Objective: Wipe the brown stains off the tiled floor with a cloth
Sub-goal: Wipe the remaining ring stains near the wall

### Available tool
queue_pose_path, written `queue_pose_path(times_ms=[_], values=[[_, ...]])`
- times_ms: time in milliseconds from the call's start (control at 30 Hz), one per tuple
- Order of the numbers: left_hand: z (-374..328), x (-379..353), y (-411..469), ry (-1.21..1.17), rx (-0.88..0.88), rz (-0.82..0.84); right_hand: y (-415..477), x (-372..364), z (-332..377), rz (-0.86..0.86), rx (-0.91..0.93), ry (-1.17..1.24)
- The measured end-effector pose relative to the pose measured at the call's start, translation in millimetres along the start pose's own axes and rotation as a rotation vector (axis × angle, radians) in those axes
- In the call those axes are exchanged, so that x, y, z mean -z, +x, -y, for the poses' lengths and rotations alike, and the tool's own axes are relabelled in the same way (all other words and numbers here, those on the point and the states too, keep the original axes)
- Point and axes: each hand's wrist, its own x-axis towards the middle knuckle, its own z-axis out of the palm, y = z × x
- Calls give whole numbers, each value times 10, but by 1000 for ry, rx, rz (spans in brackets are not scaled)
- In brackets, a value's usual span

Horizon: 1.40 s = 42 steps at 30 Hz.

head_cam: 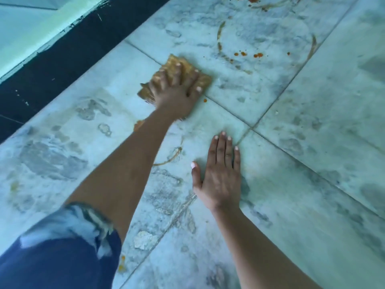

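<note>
A brown-soaked cloth (173,63) lies flat on the pale marbled tile floor (312,122), and my left hand (177,90) presses down on it with fingers spread. My right hand (218,176) rests palm-down and empty on the tile nearer to me. Brown drops (258,55) and curved brown streaks (219,34) mark the tile beyond the cloth. A small drop (205,100) sits just right of my left hand. A faint brown arc (170,157) lies on the tile below my left forearm.
A black skirting band (62,59) runs diagonally along the left, with a pale wall above it. My knee in torn blue jeans (62,247) fills the lower left corner. More brown spots (253,0) sit at the top edge. Dark grout lines cross the floor.
</note>
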Motion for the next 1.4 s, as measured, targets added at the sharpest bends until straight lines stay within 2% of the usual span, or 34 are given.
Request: queue_pose_path(times_ms=[100,167,233,300,400,533,667,767,833,900,967,1033,1167,1233,1300,1400], values=[[57,-182,-494,90,-232,7,-4,0,-5,-1,-8,9],[425,-179,-742,117,-271,-13,-1,-4,-6,-9,-4,14],[763,-84,-718,127,-189,-28,2,-11,-8,-5,-1,8],[866,-3,-430,75,-35,-24,1,-21,-13,0,0,6],[515,-4,-51,-57,103,-29,0,-19,-13,4,12,2],[139,-180,-443,26,-112,-11,3,-25,-15,4,18,14],[708,-311,-1445,150,-266,-55,2,8,-23,43,33,-12],[1210,-218,-1483,111,-73,-20,-12,34,-43,73,43,-29],[1203,-157,-1237,37,108,-22,-4,26,-46,77,48,-40],[991,-132,-1046,-43,211,-42,-7,13,-47,58,47,-38],[759,-160,-1089,-57,205,-30,1,-4,-48,51,50,-28],[631,-243,-1407,0,109,8,8,7,-49,48,62,3],[954,-456,-2211,102,-66,-3,-128,39,-5,71,67,75],[1316,-414,-2377,72,15,-2,-421,3,199,83,53,117],[1599,-298,-2267,-13,192,20,-749,-74,445,66,115,137],[1647,-137,-1879,-127,378,32,-925,-174,605,35,153,106]])
